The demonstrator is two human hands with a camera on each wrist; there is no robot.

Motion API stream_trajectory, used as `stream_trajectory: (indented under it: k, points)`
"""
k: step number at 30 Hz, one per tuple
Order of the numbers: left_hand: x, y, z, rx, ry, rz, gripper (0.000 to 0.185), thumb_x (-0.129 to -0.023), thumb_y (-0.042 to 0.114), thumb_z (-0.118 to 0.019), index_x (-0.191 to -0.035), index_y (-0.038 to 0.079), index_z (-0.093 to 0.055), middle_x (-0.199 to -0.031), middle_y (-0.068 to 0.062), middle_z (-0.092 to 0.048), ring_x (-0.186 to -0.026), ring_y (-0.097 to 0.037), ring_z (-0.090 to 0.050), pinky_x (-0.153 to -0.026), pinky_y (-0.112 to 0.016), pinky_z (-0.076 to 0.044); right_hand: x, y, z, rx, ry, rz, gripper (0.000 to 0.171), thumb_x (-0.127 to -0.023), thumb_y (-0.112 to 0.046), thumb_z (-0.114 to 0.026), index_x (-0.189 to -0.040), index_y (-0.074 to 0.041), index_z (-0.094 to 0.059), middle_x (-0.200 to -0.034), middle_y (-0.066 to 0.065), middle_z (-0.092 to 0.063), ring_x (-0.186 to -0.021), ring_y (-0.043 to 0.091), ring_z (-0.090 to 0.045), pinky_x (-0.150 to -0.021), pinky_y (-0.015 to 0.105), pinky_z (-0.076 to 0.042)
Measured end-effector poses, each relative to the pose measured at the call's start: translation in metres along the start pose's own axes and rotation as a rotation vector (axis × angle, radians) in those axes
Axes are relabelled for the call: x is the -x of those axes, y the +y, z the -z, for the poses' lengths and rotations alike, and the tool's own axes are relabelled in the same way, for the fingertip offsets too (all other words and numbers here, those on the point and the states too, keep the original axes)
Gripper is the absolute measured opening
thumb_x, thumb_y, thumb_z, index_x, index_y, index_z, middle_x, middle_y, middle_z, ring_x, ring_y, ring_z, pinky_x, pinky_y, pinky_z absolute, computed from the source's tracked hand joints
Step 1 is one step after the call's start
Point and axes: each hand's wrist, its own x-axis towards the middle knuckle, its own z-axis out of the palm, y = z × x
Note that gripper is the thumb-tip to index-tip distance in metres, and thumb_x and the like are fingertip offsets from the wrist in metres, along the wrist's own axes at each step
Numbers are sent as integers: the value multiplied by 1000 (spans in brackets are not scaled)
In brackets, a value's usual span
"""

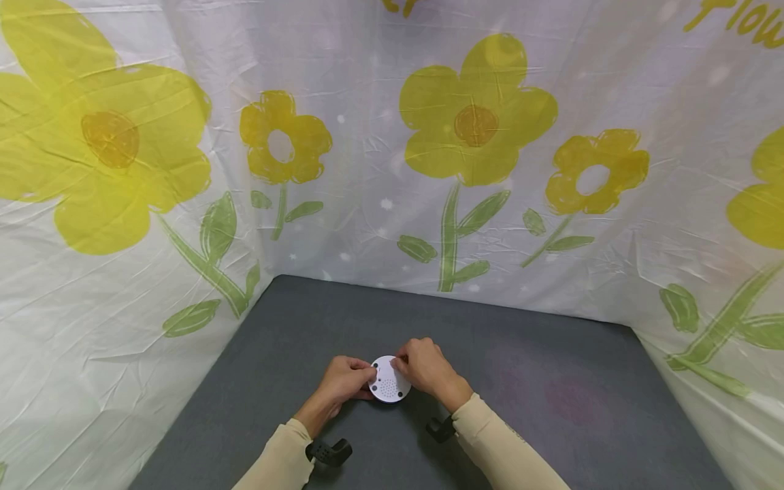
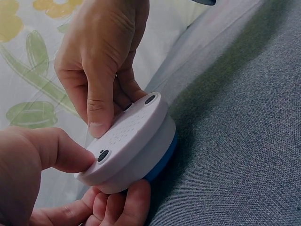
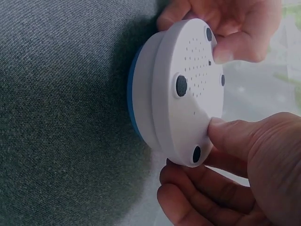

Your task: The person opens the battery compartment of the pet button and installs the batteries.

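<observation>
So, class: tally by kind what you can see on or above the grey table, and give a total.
Hands: 2, left hand and right hand
White round device: 1
Grey table: 1
Total: 4

Round white device (image 2: 136, 141) with perforated face, dark rubber feet and blue lower rim, tilted on grey fabric surface (image 2: 235, 141); left hand (image 2: 56, 183) grips its near edge, right hand (image 2: 101, 61) thumb pressing its face; floral sheet (image 2: 28, 70) behind.
</observation>
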Motion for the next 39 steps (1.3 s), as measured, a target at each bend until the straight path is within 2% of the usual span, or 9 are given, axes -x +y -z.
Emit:
stream_trajectory:
  k: [6,15,19,23,26,29,34,35,39]
  points:
    - [-1,-1,0,2,-7,-6,25,-89,7,-71,-108,-9,-75,-97,-15,-77,-77,-18,-75,-68,-34,-68,-1,4,3,-14,-38,18,14,-100,-15,-76,-103,-6,-87,-95,8,-83,-80,18,-76,-65,31,-62]
    - [1,-2,-2,9,-3,1,25,-89,6,-70,-108,-9,-75,-96,-14,-76,-74,-17,-74,-68,-35,-68,6,17,14,-21,-54,8,18,-103,-13,-70,-104,-9,-87,-91,3,-80,-72,8,-63,-63,30,-54]
    - [1,-1,-2,10,0,4,26,-90,6,-70,-110,-10,-75,-97,-15,-75,-76,-17,-74,-70,-35,-68,12,25,19,-21,-49,6,19,-104,-13,-69,-94,-9,-85,-68,-4,-63,-61,8,-49,-58,28,-42]
    - [0,-1,-1,12,-2,12,27,-91,6,-70,-111,-11,-74,-98,-16,-75,-77,-18,-75,-71,-35,-69,20,35,20,-40,-39,19,34,-104,-15,-69,-71,-12,-71,-58,-9,-42,-55,8,-39,-54,27,-32]
    - [-1,0,0,14,-2,16,28,-91,6,-70,-112,-11,-74,-99,-16,-75,-78,-18,-75,-70,-34,-69,24,53,9,-79,-10,53,38,-108,-27,-66,-73,-13,-74,-61,-11,-54,-57,8,-47,-54,30,-40]
    - [-1,0,0,15,4,17,28,-90,5,-69,-113,-11,-74,-99,-17,-76,-78,-19,-76,-70,-33,-68,28,71,-1,-137,5,93,39,-109,-41,-64,-93,-13,-85,-74,-8,-71,-65,8,-57,-59,34,-50]
    - [-2,1,-1,6,8,17,28,-90,5,-69,-112,-11,-74,-100,-17,-76,-79,-18,-76,-70,-33,-68,38,56,1,-217,-63,33,37,-108,-37,-66,-86,-13,-83,-68,-9,-67,-60,5,-53,-55,27,-44]
    - [-2,1,-1,3,8,17,28,-90,5,-69,-112,-11,-74,-100,-17,-76,-79,-18,-76,-70,-34,-68,40,43,6,-236,-92,-9,34,-107,-32,-68,-83,-13,-82,-65,-10,-64,-58,4,-51,-54,26,-43]
    - [-2,0,-1,-7,0,21,28,-91,5,-69,-112,-11,-74,-101,-17,-76,-78,-19,-76,-71,-34,-69,43,34,-3,-270,-129,-34,35,-108,-30,-67,-80,-14,-80,-63,-14,-63,-57,0,-53,-52,21,-41]
